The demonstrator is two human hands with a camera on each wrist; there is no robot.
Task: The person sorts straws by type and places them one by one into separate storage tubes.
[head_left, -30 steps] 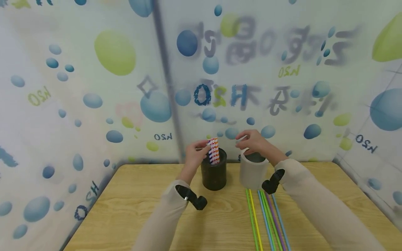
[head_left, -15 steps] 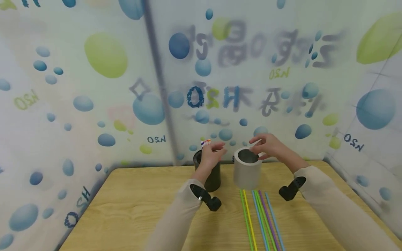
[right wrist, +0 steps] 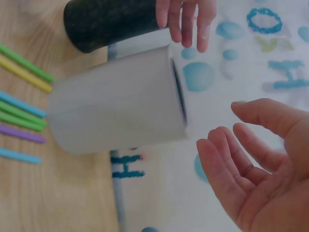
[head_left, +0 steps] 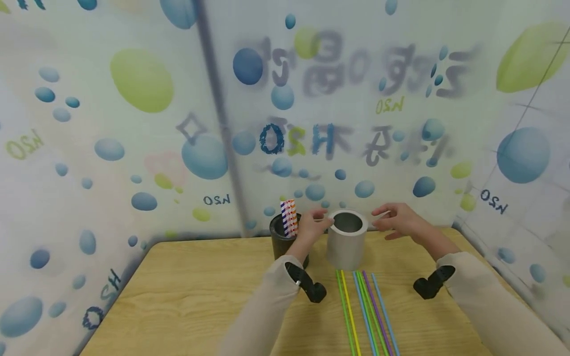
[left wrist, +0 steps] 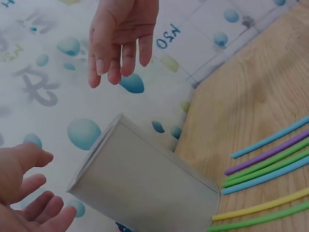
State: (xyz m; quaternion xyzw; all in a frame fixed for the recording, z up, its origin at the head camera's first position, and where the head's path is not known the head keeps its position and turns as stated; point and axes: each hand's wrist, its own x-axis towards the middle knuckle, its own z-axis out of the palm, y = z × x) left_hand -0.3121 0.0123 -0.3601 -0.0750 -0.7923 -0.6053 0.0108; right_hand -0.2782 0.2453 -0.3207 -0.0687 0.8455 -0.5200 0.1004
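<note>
A pale grey cylindrical cup (head_left: 346,249) stands upright on the table between the two hands. My left hand (head_left: 313,228) is at its left with fingers loosely bent and holds nothing. To the cup's right, my right hand (head_left: 398,221) is held apart from it, fingers spread and relaxed; both hands also show in the left wrist view. Behind my left hand stands a black cup (head_left: 279,243), partly hidden by it. Several paper straws (head_left: 289,217) with bright patterns stick up from the black cup.
Several thin coloured sticks (head_left: 368,311), in green, yellow, blue and purple, lie on the wooden table (head_left: 191,291) in front of the grey cup. A wall (head_left: 133,217) printed with blue and green drops rises behind the table's back edge.
My left hand has left the patterned straws in the black cup and moved right to the grey cup. My right hand has moved right, away from the grey cup's rim.
</note>
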